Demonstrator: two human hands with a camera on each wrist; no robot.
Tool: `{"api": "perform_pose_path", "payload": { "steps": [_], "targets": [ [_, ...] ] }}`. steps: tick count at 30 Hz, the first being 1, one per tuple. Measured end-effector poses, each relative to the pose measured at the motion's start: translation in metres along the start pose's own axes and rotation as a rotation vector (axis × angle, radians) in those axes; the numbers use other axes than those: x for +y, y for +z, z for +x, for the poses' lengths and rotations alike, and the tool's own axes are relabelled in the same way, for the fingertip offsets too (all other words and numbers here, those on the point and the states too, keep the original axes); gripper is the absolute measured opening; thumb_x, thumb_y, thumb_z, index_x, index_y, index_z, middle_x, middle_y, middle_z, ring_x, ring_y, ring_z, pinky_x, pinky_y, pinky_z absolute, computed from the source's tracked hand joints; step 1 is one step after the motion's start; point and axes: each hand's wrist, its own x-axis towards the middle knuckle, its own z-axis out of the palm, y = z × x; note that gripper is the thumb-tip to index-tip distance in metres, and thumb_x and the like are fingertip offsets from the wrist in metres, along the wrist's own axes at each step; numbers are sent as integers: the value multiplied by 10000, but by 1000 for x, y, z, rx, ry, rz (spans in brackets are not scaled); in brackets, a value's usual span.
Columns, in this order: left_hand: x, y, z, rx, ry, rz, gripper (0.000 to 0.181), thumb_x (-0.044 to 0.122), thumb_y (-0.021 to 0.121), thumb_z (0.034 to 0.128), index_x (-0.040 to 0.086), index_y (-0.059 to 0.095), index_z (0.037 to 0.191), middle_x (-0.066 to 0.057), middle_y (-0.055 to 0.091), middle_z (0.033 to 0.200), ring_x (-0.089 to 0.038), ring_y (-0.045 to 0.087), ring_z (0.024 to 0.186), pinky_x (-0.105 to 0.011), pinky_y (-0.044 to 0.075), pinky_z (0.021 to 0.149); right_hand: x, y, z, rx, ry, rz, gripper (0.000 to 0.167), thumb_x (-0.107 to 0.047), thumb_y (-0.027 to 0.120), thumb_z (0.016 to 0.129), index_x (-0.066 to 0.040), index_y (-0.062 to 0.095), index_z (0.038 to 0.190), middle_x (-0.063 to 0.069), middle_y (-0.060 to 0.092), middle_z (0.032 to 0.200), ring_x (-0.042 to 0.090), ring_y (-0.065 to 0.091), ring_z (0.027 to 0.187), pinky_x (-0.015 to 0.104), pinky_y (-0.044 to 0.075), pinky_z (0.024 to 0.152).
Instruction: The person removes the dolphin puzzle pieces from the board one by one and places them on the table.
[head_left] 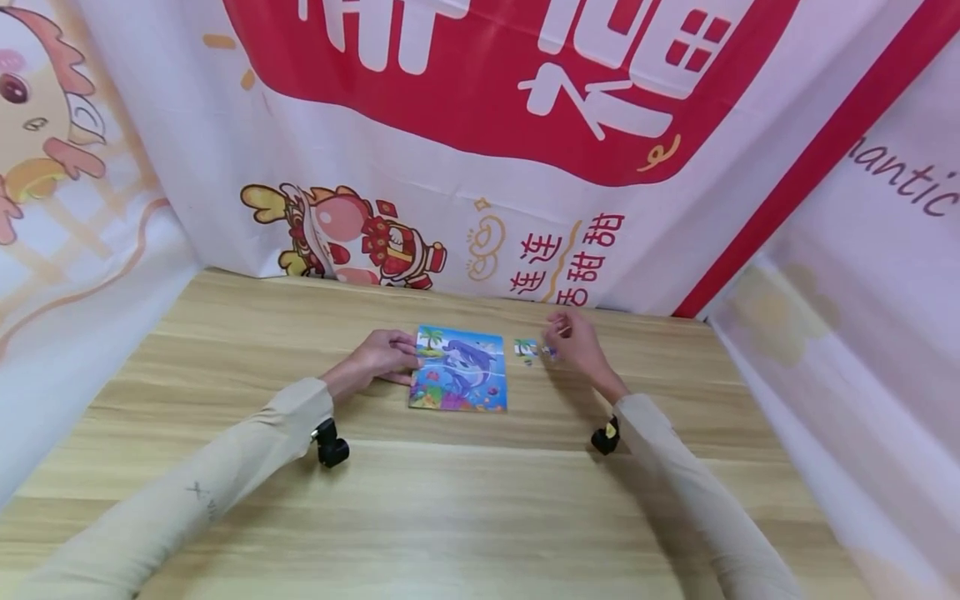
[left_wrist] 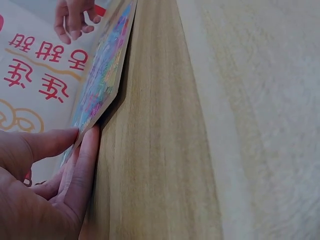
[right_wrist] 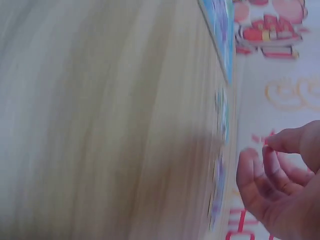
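Observation:
A jigsaw puzzle (head_left: 459, 371) in a flat frame shows a purple dolphin, a palm tree and a colourful seabed. My left hand (head_left: 384, 357) grips its left edge; the left wrist view has the thumb on top and fingers (left_wrist: 88, 155) beneath the slightly raised edge. To the right of the board lie loose puzzle pieces, one with a palm tree (head_left: 525, 347) and a purplish one (head_left: 551, 352) partly under my right hand. That right hand (head_left: 573, 340) hovers over them with loosely bent fingers, and no piece is visible in it.
The wood-grain table (head_left: 450, 517) reaches back to a printed cloth wall (head_left: 450, 150) close behind the puzzle. More printed cloth stands at the left and right sides. A small black camera (head_left: 331, 444) hangs at the left wrist, another (head_left: 605, 436) at the right.

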Motion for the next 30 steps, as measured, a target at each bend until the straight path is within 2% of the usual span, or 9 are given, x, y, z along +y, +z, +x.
{"api": "perform_pose_path", "payload": {
  "steps": [6, 11, 13, 17, 20, 24, 27, 30],
  "targets": [
    [2, -1, -3, 3, 10, 19, 555, -29, 689, 964, -96, 454, 1463, -173, 578, 1244, -184, 687, 907, -302, 690, 753, -21, 29, -3, 4, -11, 6, 262, 24, 642, 955, 72, 603, 1209, 194, 673, 1046, 252, 639, 869, 189, 562, 700],
    [3, 0, -1, 9, 5, 15, 536, -19, 693, 967, -80, 472, 1452, -153, 575, 1212, -187, 679, 914, -298, 689, 751, -37, 47, -3, 30, -63, 48, 176, 7, 662, 968, 56, 639, 1136, 169, 680, 1003, 224, 629, 797, 177, 555, 613],
    [3, 0, -1, 11, 4, 10, 536, -19, 696, 966, -79, 476, 1450, -149, 574, 1208, -192, 677, 922, -299, 689, 751, -43, 54, -3, 16, -77, 60, 173, 11, 664, 971, 53, 641, 1137, 164, 679, 1002, 222, 626, 797, 182, 556, 609],
    [2, 1, -2, 9, 6, -2, 544, -26, 697, 964, -81, 472, 1456, -156, 571, 1219, -197, 677, 931, -302, 690, 752, -53, 63, -3, -40, -74, 64, 198, 12, 680, 976, 42, 634, 1167, 160, 673, 1018, 244, 635, 846, 187, 548, 679],
    [1, 2, -3, 8, 27, -4, 632, -43, 692, 961, -43, 413, 1529, -187, 561, 1255, -214, 682, 944, -310, 692, 736, -56, 66, -2, -87, -58, 74, 213, -15, 698, 986, 26, 626, 1182, 153, 668, 1033, 239, 641, 857, 207, 576, 656],
    [2, 3, -3, 10, 56, -2, 771, -49, 693, 961, 60, 317, 1625, -220, 544, 1293, -237, 682, 972, -317, 693, 717, -54, 68, -2, -107, -58, 113, 166, -62, 687, 1007, 7, 645, 1152, 149, 667, 1027, 208, 624, 818, 217, 572, 555],
    [3, 2, -2, 2, 55, -7, 790, -46, 688, 968, 89, 299, 1642, -215, 541, 1288, -233, 678, 977, -317, 693, 727, -51, 69, -1, -96, -73, 138, 127, -76, 681, 1011, -2, 662, 1112, 151, 668, 1004, 201, 605, 778, 203, 535, 514],
    [3, 0, -2, -4, 43, -15, 786, -51, 683, 970, 98, 303, 1642, -200, 543, 1276, -217, 678, 961, -320, 693, 740, -49, 71, 1, -92, -85, 128, 104, -68, 683, 1003, -13, 665, 1088, 135, 667, 983, 190, 597, 771, 178, 517, 541]
  ]
}}
